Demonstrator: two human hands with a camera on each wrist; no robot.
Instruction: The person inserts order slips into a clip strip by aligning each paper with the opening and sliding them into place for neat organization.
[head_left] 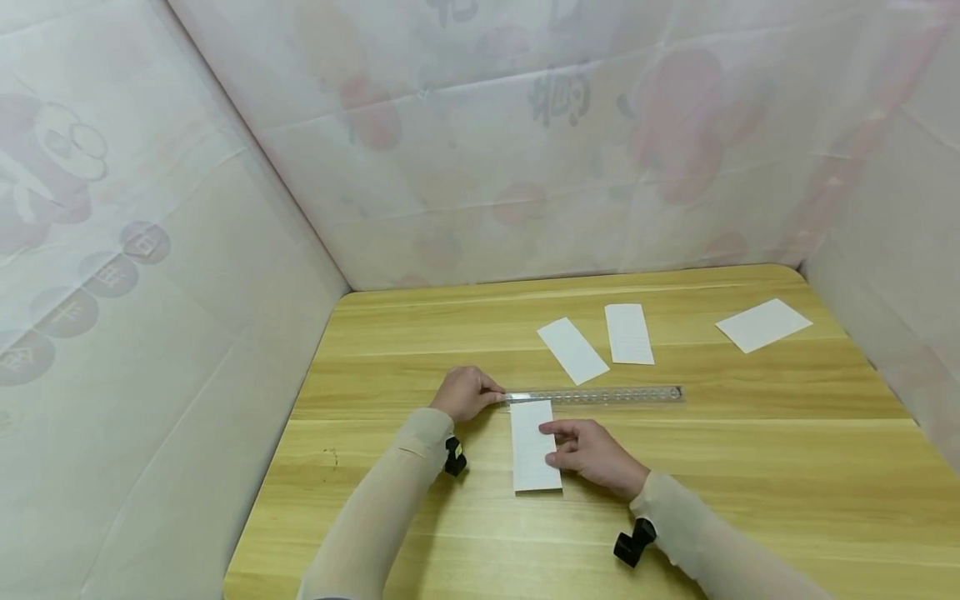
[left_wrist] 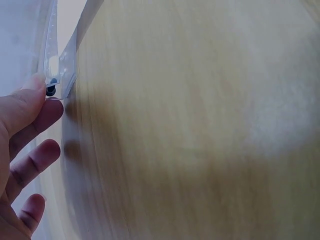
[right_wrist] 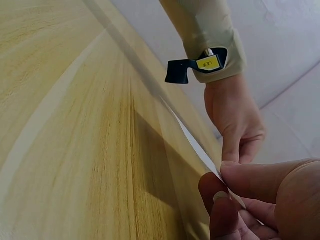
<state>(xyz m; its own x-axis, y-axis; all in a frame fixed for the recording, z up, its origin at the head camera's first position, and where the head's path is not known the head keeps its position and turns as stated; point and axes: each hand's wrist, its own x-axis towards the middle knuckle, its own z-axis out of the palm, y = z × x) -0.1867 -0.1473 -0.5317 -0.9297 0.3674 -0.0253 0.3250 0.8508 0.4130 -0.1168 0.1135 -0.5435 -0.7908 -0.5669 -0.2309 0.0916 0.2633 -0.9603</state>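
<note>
My left hand [head_left: 463,393] pinches the left end of a clear plastic ruler [head_left: 622,395], thumb on one face and a finger on the other. In the left wrist view, the ruler's end [left_wrist: 69,82] shows between them, and the other fingers stay apart from it. My right hand [head_left: 596,457] pinches the right edge of a white, faintly lined paper slip [head_left: 531,454] between thumb and fingers. The slip's top edge meets the ruler near its left end. Seen from the right wrist, the slip [right_wrist: 192,142] is nearly edge-on, held above the table with a shadow below.
Beyond the ruler lie two more white paper slips, a tilted one [head_left: 573,350] and a straighter one [head_left: 630,335]. A third sheet [head_left: 763,325] lies far right. Printed cloth walls [head_left: 480,225] stand along the wooden table's [head_left: 360,350] back and sides.
</note>
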